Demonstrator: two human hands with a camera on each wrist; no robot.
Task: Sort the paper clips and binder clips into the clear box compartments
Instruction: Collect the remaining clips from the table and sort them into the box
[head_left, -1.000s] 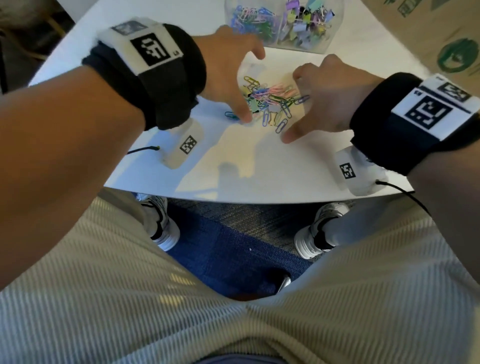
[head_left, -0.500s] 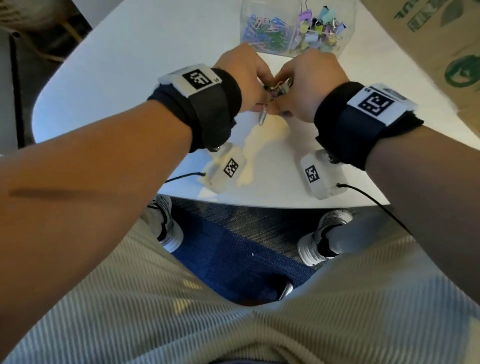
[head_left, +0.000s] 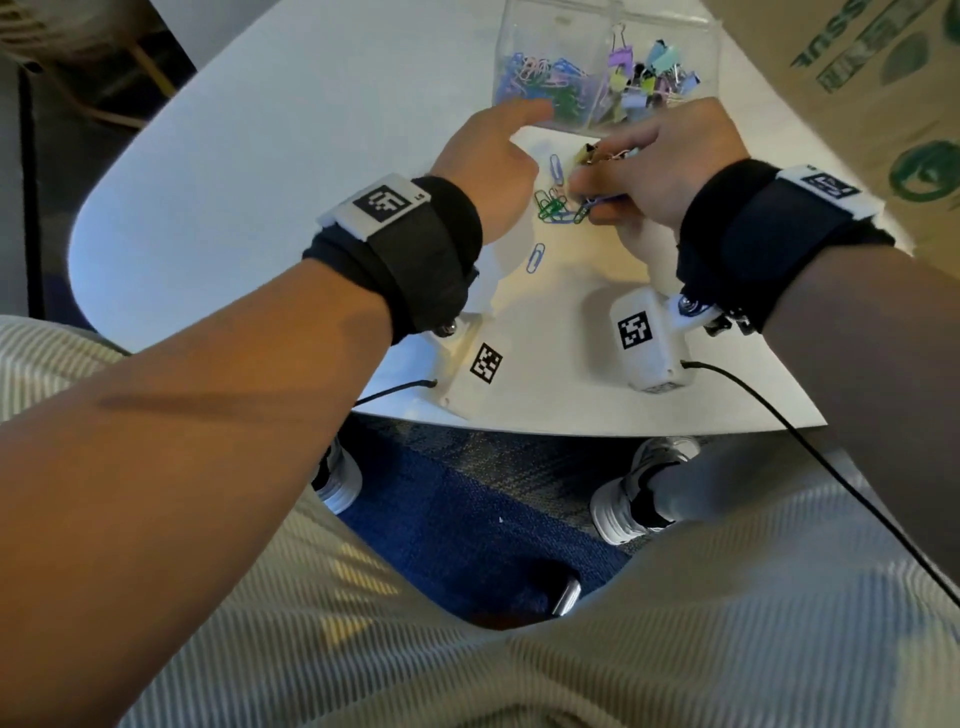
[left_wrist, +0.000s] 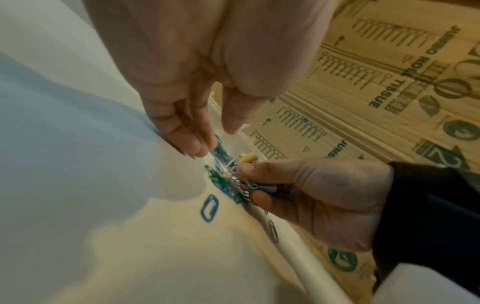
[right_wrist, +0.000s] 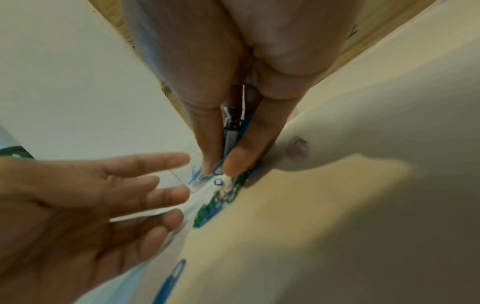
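The clear box (head_left: 649, 22) stands at the table's far edge, with paper clips (head_left: 540, 78) in its left compartment and binder clips (head_left: 649, 73) in its right one. My right hand (head_left: 592, 179) pinches a bunch of clips just above the table; a yellow binder clip (head_left: 587, 153) sticks out of it. In the right wrist view, the right hand (right_wrist: 221, 162) has thumb and finger closed on that bunch (right_wrist: 232, 131). Green and blue paper clips (head_left: 556, 205) lie under it. My left hand (head_left: 519, 135) hovers beside them, fingers straight and holding nothing.
One blue paper clip (head_left: 535, 257) lies alone nearer to me on the white table (head_left: 311, 130). A printed cardboard carton (head_left: 857, 78) stands close on the right. The table's near edge runs just below both wrists.
A second ago both hands were spread around the pile. They then closed together on it. Now the left hand has let go and opened, and some paper clips lie on the table.
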